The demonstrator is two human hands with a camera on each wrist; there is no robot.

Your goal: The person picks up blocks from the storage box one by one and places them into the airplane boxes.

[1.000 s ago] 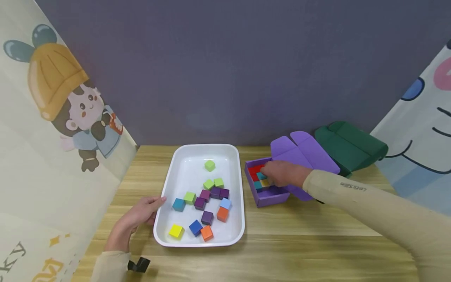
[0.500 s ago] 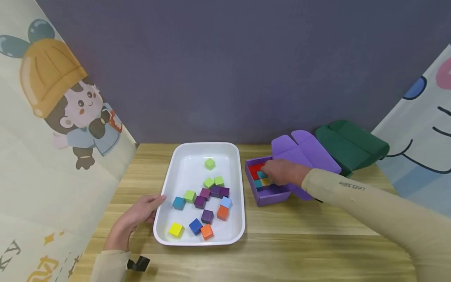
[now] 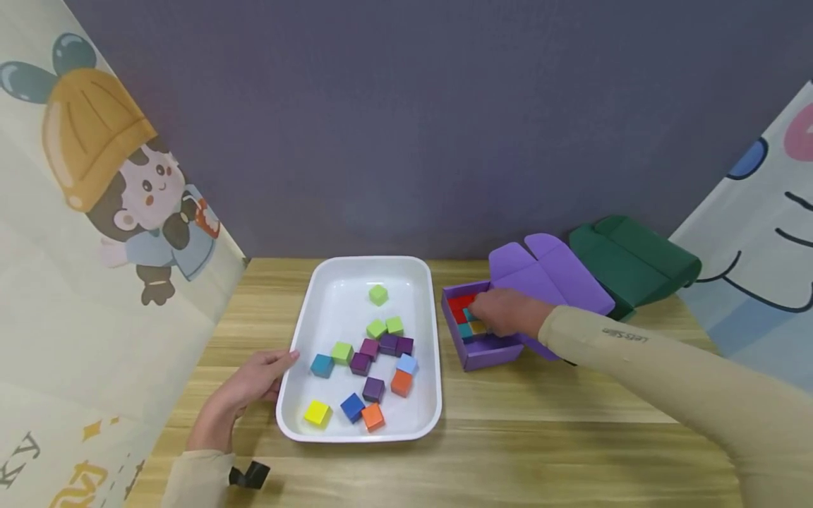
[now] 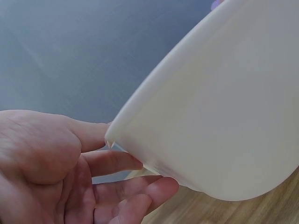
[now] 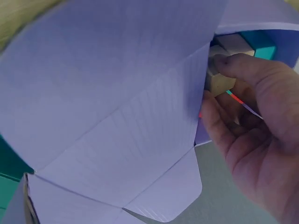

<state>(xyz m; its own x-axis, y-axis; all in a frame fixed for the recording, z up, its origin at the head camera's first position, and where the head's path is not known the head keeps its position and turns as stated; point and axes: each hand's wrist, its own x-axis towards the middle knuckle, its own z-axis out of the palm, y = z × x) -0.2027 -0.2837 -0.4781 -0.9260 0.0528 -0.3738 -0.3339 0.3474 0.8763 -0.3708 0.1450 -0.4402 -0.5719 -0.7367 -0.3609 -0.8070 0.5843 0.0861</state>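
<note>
"What's the right grip doing?"

"It's down in the purple box, thumb and fingertips pinching a pale block! I get that from the right wrist view; from the head, my knuckles cover it, and I can't make out its true colour."

"And the left grip?"

"Pinching the rim of the white tray, thumb at the edge, fingers beneath. The left wrist view gives me only the tray's outer side, cut off by the frame."

"Contents?"

"In the box I see red blocks, teal blocks and a yellow block, the rest hidden under my hand. The tray holds scattered cubes: green, purple, orange, teal, blue, yellow. Both containers sit on the tabletop."
</note>
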